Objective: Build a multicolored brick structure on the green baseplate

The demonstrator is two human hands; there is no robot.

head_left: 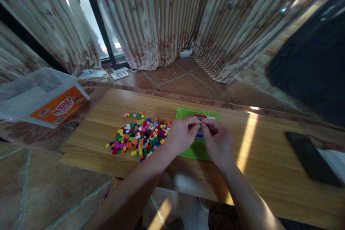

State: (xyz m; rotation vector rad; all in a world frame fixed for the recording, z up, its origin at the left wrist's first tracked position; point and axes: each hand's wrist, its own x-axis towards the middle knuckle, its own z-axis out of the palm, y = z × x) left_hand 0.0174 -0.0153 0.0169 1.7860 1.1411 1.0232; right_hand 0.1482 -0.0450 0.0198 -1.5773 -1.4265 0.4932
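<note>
Both of my hands meet over a green studded baseplate [198, 150] on the wooden table. The fingers of my left hand [184, 133] are pinched together, and those of my right hand [219, 140] pinch close against them. Between the fingertips there seems to be a small dark green toy brick [200, 123], partly hidden by the fingers. Beneath the hands, a few red, white and blue bricks [199, 136] sit on the baseplate, mostly covered. Left of my left hand spreads a loose pile of small multicoloured bricks [140, 136].
A clear plastic box [24, 93] with an orange label stands at the far left. Toward the right end of the wooden table [264, 165] lie a black flat object [309, 158] and white paper [332, 160]. Striped curtains [161, 18] hang behind the table.
</note>
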